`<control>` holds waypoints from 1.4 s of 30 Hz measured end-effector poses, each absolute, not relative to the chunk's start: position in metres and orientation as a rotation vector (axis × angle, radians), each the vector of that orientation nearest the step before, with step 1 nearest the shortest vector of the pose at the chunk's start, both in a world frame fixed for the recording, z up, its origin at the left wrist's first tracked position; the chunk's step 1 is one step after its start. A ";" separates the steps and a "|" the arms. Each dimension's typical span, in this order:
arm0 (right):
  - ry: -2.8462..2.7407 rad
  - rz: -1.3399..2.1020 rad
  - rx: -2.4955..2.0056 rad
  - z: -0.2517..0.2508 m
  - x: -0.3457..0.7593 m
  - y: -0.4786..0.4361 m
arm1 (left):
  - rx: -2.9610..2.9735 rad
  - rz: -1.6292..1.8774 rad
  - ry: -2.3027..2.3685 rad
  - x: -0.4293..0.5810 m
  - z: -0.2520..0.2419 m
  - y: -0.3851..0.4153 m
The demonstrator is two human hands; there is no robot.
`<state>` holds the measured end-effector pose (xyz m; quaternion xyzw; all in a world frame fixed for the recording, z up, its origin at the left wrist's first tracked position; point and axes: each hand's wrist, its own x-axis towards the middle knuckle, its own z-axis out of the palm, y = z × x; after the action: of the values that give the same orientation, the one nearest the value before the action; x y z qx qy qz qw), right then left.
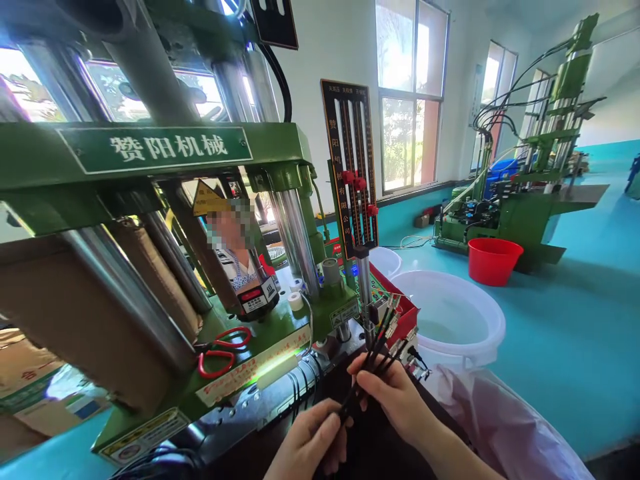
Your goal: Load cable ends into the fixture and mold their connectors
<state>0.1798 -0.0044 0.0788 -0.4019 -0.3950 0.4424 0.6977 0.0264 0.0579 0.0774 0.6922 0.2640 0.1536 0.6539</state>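
Observation:
A small bunch of black cables [381, 338] with light metal connectors [393, 319] at the upper ends is held between both hands. My right hand [397, 402] is closed around the cables below the connectors, thumb on top. Lower and to the left, my left hand [320, 435] pinches the same cables, fingers curled under them. The cable ends fan out toward a red bin [406, 312] behind. More thin black cables [296, 390] hang over the front edge of the green machine [267, 340], left of my hands.
Red-handled scissors [216, 363] lie on the machine bed beside a cardboard sheet [90, 320]. To the right stand a white tub [493, 347], a pinkish plastic bag [505, 420] and a red bucket [495, 261]. A person [243, 267] is partly visible behind the machine.

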 end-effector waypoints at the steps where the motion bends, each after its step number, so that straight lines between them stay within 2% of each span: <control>1: -0.887 0.990 -0.910 0.080 0.180 -0.005 | 1.539 0.349 0.578 0.032 0.082 0.059; 10: -0.871 0.841 -1.047 0.084 0.196 -0.007 | 1.488 0.450 0.629 0.065 0.086 0.064; 17: -0.753 0.914 -0.908 0.073 0.203 -0.006 | 1.529 0.457 0.652 0.062 0.084 0.063; 33: -0.221 0.816 -0.555 0.066 0.202 0.010 | 1.652 0.393 0.752 0.058 0.086 0.059; 42: -0.346 0.788 -0.654 0.079 0.214 0.000 | 1.624 0.503 0.776 0.068 0.078 0.054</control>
<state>0.2144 -0.0002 0.0792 -0.3114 -0.1648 0.3753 0.8573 0.0679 0.0535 0.0780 0.6988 0.3342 0.2163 0.5943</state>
